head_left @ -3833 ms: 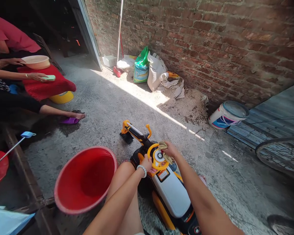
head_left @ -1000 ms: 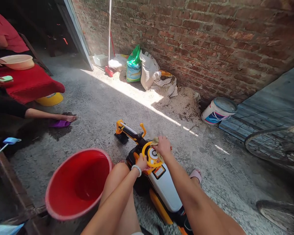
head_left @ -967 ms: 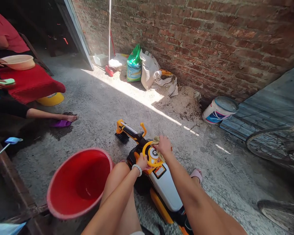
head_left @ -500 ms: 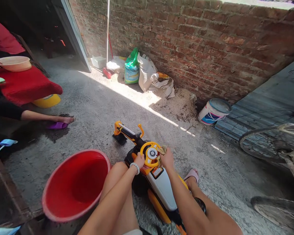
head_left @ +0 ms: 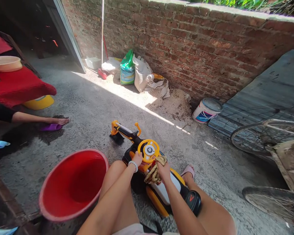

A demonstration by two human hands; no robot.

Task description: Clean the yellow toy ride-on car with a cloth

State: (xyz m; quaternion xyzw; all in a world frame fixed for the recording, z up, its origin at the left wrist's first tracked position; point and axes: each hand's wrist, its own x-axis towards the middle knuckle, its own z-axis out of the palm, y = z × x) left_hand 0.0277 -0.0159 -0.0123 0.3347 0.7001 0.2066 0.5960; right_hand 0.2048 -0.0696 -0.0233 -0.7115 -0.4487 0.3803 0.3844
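Between my legs stands a yellow, black and white ride-on toy excavator (head_left: 174, 182), its digger arm (head_left: 124, 130) pointing away from me to the left. My left hand (head_left: 137, 159) is closed on the left rim of the yellow steering wheel (head_left: 149, 150). A crumpled brownish cloth (head_left: 154, 174) is gripped in my right hand (head_left: 164, 170), just below the wheel and over the toy's white body. Part of the cloth hangs down to the left of that hand. The palm side of both hands is hidden.
A large red tub (head_left: 73, 186) is beside my left leg. Further left, another person's foot (head_left: 62, 121) rests near a purple slipper (head_left: 51, 127). Sacks (head_left: 140, 73) and a lidded bucket (head_left: 207, 110) line the brick wall (head_left: 186, 49). A spoked wheel (head_left: 250, 140) is at right.
My right hand has moved from the wheel's right rim down toward me with the cloth, which shows more fully now. My left hand still holds the wheel. The view has shifted slightly right.
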